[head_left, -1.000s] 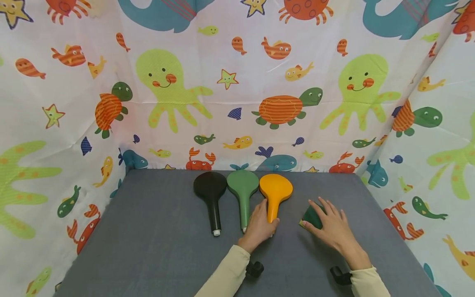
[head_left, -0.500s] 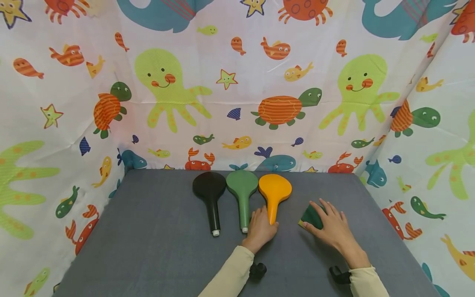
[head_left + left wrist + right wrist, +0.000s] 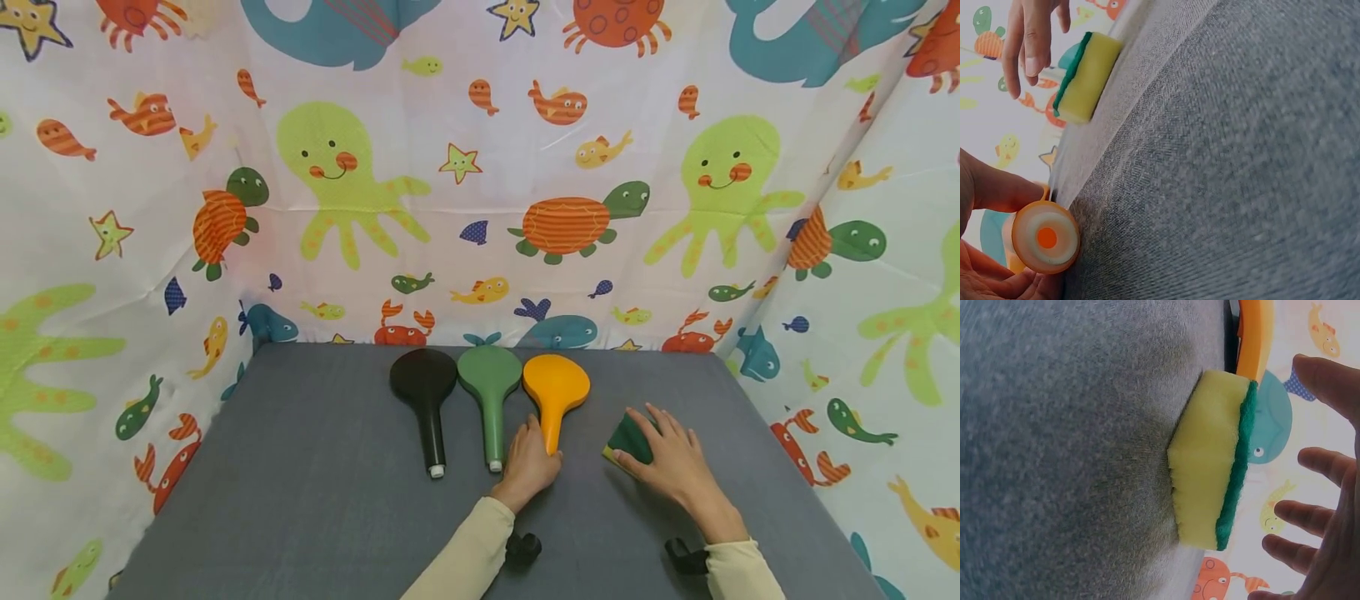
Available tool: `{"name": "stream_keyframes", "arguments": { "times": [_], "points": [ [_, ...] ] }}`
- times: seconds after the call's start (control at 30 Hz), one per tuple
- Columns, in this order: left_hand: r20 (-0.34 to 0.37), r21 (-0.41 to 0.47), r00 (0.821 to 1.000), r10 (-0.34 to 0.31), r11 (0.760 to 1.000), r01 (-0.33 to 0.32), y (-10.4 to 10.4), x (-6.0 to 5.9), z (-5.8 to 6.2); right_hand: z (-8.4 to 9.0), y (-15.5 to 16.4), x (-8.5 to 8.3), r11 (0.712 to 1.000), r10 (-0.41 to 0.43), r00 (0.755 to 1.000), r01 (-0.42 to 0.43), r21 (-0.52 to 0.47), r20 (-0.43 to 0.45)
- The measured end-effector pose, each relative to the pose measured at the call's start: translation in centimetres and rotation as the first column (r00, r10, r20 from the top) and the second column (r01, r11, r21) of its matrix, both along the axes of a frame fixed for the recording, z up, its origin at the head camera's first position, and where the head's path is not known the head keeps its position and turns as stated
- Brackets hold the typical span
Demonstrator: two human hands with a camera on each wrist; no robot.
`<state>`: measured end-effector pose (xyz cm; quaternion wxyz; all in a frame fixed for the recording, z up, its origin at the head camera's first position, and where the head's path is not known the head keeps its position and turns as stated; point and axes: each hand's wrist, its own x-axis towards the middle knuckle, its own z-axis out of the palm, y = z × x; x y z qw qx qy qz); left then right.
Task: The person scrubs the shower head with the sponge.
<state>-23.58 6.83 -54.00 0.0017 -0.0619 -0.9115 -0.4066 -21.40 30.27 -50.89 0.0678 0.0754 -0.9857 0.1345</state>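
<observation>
An orange shower head (image 3: 556,387) lies on the grey table (image 3: 300,483), handle toward me. My left hand (image 3: 531,462) grips the end of its handle; the left wrist view shows the round orange end (image 3: 1045,237) between thumb and fingers. To the right lies a yellow sponge (image 3: 626,437) with its green scrub side up. My right hand (image 3: 671,458) is spread over it with straight fingers. In the right wrist view the sponge (image 3: 1207,487) sits flat on the cloth and the fingers (image 3: 1325,462) stand a little apart from its green face.
A green shower head (image 3: 490,383) and a black one (image 3: 423,383) lie side by side left of the orange one. Sea-animal curtains (image 3: 480,183) close the table at the back and both sides. Small black devices sit under both wrists.
Almost nothing has changed: my left hand has settled slightly nearer the end of the orange handle, and my right hand has stayed over the sponge.
</observation>
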Motion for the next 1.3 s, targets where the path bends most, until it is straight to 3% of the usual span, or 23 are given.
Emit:
{"name": "stream_keyframes", "arguments": {
  "times": [0.27, 0.43, 0.6, 0.7, 0.97, 1.07, 1.3],
  "points": [
    [0.030, 0.046, 1.000, -0.006, 0.999, 0.005, 0.0, -0.2, 0.1, 0.2, 0.2, -0.1, 1.000, 0.005, 1.000, -0.004, -0.011, 0.014],
    [0.100, 0.161, 0.995, -0.012, 0.987, -0.004, -0.1, -0.5, 0.3, 0.0, 0.4, 0.0, 1.000, 0.000, 1.000, 0.000, -0.013, 0.024],
    [0.235, 0.349, 0.972, -0.025, 0.935, -0.061, 0.0, -0.4, 0.5, -0.1, 0.6, 0.2, 1.000, -0.013, 0.999, 0.013, -0.012, 0.032],
    [0.297, 0.412, 0.954, -0.034, 0.906, -0.096, 0.1, -0.3, 0.7, -0.1, 0.7, 0.3, 1.000, -0.015, 0.999, 0.015, -0.009, 0.036],
    [0.344, 0.523, 0.935, -0.089, 0.845, -0.113, 0.4, -0.3, 0.8, -0.2, 0.7, -0.1, 1.000, -0.005, 0.998, 0.004, 0.007, 0.055],
    [0.346, 0.537, 0.934, -0.091, 0.835, -0.117, 0.4, -0.4, 0.8, -0.3, 0.7, -0.2, 1.000, 0.003, 0.999, -0.004, 0.022, 0.054],
    [0.309, 0.512, 0.948, -0.079, 0.854, -0.095, 0.4, -0.5, 0.6, -0.8, 1.2, -0.5, 0.999, 0.033, 0.998, -0.035, 0.035, 0.062]
  ]
}}
